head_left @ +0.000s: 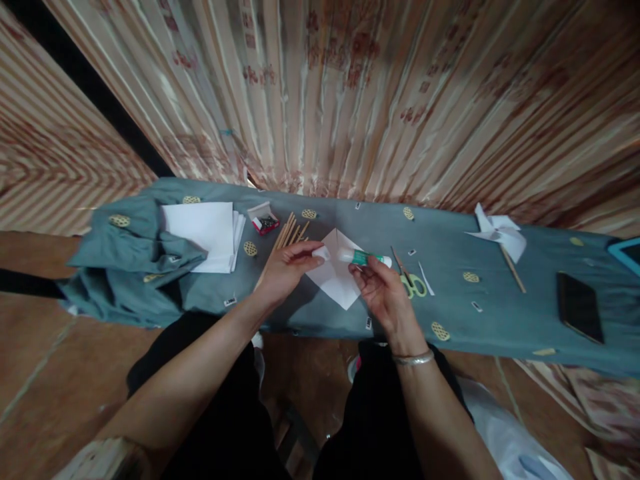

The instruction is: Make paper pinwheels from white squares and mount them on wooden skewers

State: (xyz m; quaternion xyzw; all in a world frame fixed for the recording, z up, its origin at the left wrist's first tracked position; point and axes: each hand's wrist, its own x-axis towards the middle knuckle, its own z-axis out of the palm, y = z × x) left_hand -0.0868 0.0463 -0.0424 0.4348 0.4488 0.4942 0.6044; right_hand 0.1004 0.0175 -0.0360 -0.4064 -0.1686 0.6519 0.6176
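Observation:
My right hand [383, 293] grips a green and white glue stick [361, 257], held level above a sheet of white paper [343, 293]. The paper lies on the cloth with one corner towards me, and a slit shows at its far corner. My left hand [285, 267] is at the paper's left side, thumb and fingertips closing on something small and white. Whether that is a cap or a paper corner I cannot tell. Thin wooden sticks [290, 230] lie just beyond my left hand. Scissors with green handles [414, 285] rest to the right of my right hand.
A blue-green cloth [450, 307] covers the narrow table. On the left are a stack of white paper [200, 233] and an opened small box [263, 219]. To the right lie a paper strip [426, 279], a paper pinwheel [500, 230] on a stick and a dark phone [580, 307]. Curtains [325, 100] hang behind.

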